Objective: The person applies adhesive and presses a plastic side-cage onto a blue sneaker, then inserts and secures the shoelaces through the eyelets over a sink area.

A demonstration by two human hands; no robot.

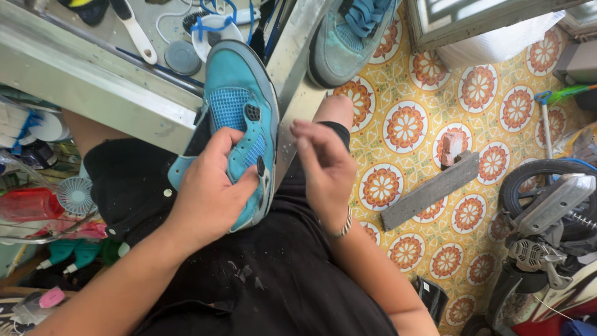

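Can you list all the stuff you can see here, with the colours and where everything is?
Sneaker in hand: 1, turquoise blue, on the lap, toe pointing up.
Second sneaker: 1, faded turquoise and grey, blue laces, top centre on the floor.
Metal tray: 1, silver, top left.
Brush: 1, white handle, in the tray.
Round lid: 1, grey, in the tray.
Small fan: 1, white, left edge.
Floor tiles: many, yellow with orange flowers, right half.
Plank: 1, grey, on the tiles.
Motorbike: 1, grey and red, lower right.
Bracelet: 1, silver, right wrist.
Left hand: 1, grip around the sneaker's side.
Right hand: 1, fingers pinched, beside the sneaker.
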